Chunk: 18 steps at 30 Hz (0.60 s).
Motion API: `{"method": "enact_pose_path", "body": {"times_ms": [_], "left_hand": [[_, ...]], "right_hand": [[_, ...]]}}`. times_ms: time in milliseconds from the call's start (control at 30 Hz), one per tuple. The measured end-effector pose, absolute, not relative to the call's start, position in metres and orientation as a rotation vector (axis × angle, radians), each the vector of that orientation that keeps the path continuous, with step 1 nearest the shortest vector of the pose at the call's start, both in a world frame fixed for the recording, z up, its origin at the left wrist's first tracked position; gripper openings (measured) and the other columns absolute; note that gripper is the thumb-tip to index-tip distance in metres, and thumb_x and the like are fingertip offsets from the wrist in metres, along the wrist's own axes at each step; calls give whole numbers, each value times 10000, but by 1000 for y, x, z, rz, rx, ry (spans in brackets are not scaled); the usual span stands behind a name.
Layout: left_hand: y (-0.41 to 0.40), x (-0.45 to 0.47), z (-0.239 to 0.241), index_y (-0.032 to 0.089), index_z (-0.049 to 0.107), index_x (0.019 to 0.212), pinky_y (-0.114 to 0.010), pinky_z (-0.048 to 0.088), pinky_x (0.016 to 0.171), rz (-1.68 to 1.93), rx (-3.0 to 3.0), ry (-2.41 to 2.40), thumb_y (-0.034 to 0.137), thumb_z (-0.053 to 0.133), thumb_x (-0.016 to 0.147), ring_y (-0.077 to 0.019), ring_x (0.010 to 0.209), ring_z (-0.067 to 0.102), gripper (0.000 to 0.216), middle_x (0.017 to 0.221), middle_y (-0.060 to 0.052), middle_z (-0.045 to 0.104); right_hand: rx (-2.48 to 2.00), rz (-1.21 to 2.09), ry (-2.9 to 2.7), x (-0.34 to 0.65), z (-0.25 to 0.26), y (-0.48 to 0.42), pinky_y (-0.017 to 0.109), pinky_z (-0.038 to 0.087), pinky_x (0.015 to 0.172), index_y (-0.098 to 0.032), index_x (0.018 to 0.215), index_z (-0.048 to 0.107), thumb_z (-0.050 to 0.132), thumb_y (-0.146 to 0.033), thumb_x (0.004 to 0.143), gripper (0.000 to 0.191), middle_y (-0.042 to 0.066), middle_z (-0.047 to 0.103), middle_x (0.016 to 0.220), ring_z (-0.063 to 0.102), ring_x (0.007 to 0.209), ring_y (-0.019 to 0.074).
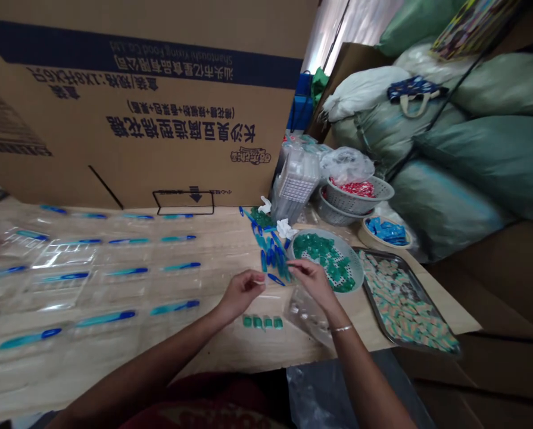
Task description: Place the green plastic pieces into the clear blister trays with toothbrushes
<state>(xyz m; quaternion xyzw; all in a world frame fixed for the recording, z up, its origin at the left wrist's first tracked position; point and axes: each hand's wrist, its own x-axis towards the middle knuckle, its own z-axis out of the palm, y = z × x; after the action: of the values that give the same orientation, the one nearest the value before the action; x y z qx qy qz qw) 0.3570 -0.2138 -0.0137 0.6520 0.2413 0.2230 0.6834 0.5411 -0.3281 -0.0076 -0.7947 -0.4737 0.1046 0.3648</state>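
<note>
My left hand point(243, 293) is pinched closed above the table, with something small and pale at its fingertips that I cannot make out. My right hand point(314, 282) reaches to the edge of a pile of slim blue and teal plastic pieces point(273, 256). Its thumb and fingers are pressed together, and what they hold is hidden. Just beyond lies a grey round basket point(359, 268) of small green packets point(326, 253). Several green squares point(262, 322) sit in a row below my hands. Beside them is a clear plastic bag point(308, 316).
Clear plastic trays point(61, 256) with blue-teal pieces cover the left. A large cardboard box point(181, 161) stands behind. At right are a metal tray point(420, 298) of small pastel pieces, a bowl of blue packets point(386, 231), stacked baskets point(359, 202) and bulging sacks point(454, 202).
</note>
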Motion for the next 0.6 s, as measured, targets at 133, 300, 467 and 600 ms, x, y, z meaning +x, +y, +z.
{"method": "enact_pose_path", "body": {"times_ms": [133,300,467,600], "left_hand": [[-217,374,-15,152,665,742,-280,483,701,554,1248,536,258,760,563,-149,696,609,229,737,-22,686],[-217,355,-20,151,694,669,-251,457,650,528,1271,587,205,733,581,-132,627,590,111,661,-4,681],[-207,337,-12,141,685,659,-230,449,591,393,1200,574,174,730,566,-105,550,572,108,597,11,662],[-204,327,-4,134,691,729,-220,457,594,312,1005,516,184,771,548,-104,586,597,204,669,-8,680]], "right_hand": [[-1666,390,-1110,484,-1,-320,270,472,657,-185,895,669,545,-255,776,186,42,637,816,597,740,168],[-1597,583,-883,450,-6,-316,233,428,543,-178,739,621,584,-216,669,88,-11,586,630,534,569,124],[-1415,832,-684,445,-8,-308,218,423,515,-186,661,595,627,-212,587,86,-40,570,589,519,527,102],[-1330,925,-565,444,-2,-308,205,423,499,-185,663,591,659,-215,562,125,-55,561,578,502,496,83]]}}
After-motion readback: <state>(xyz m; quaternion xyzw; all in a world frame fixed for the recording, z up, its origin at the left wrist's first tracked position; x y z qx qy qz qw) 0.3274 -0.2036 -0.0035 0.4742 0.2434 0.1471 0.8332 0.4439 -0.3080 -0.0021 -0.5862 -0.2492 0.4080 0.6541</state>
